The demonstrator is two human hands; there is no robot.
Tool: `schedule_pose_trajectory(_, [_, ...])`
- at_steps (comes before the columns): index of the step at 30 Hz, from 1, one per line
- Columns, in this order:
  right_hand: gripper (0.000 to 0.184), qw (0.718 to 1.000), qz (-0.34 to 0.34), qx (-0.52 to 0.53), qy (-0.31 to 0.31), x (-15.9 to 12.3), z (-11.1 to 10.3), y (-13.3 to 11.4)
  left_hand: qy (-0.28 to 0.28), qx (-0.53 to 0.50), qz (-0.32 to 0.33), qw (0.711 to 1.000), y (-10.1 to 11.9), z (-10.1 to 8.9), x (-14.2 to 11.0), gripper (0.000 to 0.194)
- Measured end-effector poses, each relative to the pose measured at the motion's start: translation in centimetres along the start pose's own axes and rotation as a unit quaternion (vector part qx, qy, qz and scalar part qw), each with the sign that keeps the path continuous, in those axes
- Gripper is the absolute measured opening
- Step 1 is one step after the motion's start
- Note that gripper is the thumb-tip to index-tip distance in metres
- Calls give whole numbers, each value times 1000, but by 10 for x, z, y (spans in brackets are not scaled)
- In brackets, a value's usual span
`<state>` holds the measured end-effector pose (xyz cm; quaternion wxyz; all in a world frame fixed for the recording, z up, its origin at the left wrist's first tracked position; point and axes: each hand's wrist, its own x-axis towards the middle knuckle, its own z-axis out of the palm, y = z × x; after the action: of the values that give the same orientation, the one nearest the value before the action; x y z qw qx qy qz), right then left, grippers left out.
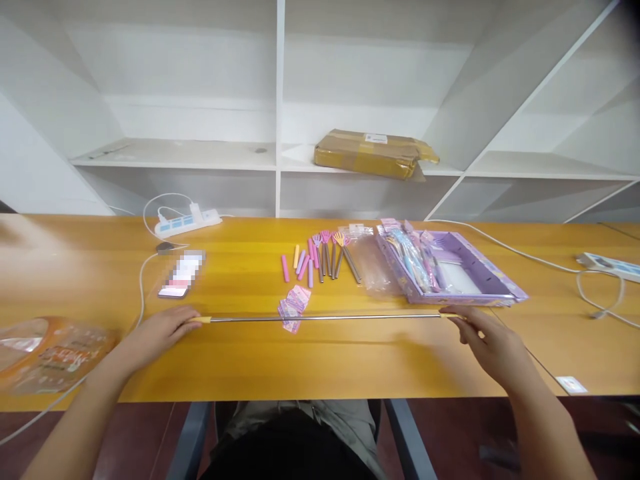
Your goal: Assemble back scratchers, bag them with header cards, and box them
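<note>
My left hand (170,325) and my right hand (483,337) hold a telescopic back scratcher (340,318) level above the table's front part. Its thin metal rod is drawn out long, and each hand pinches a yellow end; the claw is hidden by the fingers. Beneath the rod lie pink printed cards (294,308). Behind them are short coloured grip sleeves (303,260) in pink, purple and yellow. Beside these rest several back scratchers (330,253) with coloured claw heads and bare metal shafts.
Clear plastic bags (373,260) lie against a purple box (470,293) that holds packaged back scratchers (413,257). At left are a phone (181,273), a power strip (187,224) with cables and an orange plastic package (65,357). A taped carton (370,153) sits on the shelf.
</note>
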<state>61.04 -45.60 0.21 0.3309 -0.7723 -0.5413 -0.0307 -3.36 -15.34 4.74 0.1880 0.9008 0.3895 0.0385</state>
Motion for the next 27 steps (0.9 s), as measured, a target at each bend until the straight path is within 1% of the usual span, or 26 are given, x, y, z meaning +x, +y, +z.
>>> schedule_pose_trajectory(3, [37, 1000, 2, 21, 18, -1, 7, -6, 32, 21, 13, 999, 0, 1, 5, 42])
schedule_pose_trajectory(6, [35, 999, 11, 43, 26, 4, 10, -3, 55, 42, 33, 997, -4, 0, 12, 45])
schedule_pose_trajectory(10, [29, 996, 78, 25, 37, 12, 8, 3, 100, 68, 31, 992, -10, 3, 22, 49])
schedule_pose_trajectory(12, [28, 994, 99, 12, 51, 12, 9, 6, 118, 74, 37, 990, -13, 6, 24, 51])
schedule_pose_trajectory(15, [27, 991, 115, -5, 69, 9, 16, 10, 105, 78, 62, 989, -14, 10, 25, 50])
schedule_pose_trajectory(17, [27, 988, 139, 9, 71, 6, 27, 10, 94, 79, 76, 990, -12, 14, 26, 49])
schedule_pose_trajectory(19, [32, 979, 173, 56, 88, 3, 40, 8, 93, 76, 86, 989, -7, 18, 29, 49])
schedule_pose_trajectory(20, [39, 972, 190, 88, 109, 3, 46, 6, 93, 72, 92, 989, -5, 19, 31, 50])
schedule_pose_trajectory(22, [62, 949, 228, 138, 167, 4, 59, 0, 100, 63, 99, 988, 0, 20, 38, 50])
schedule_pose_trajectory(24, [79, 928, 262, 148, 220, 10, 68, -6, 133, 57, 98, 985, 4, 19, 46, 51])
schedule_pose_trajectory(25, [82, 921, 271, 145, 240, 15, 71, -10, 154, 57, 95, 982, 6, 18, 50, 51])
schedule_pose_trajectory(27, [81, 912, 269, 152, 269, 26, 77, -23, 189, 56, 97, 976, 13, 16, 59, 50])
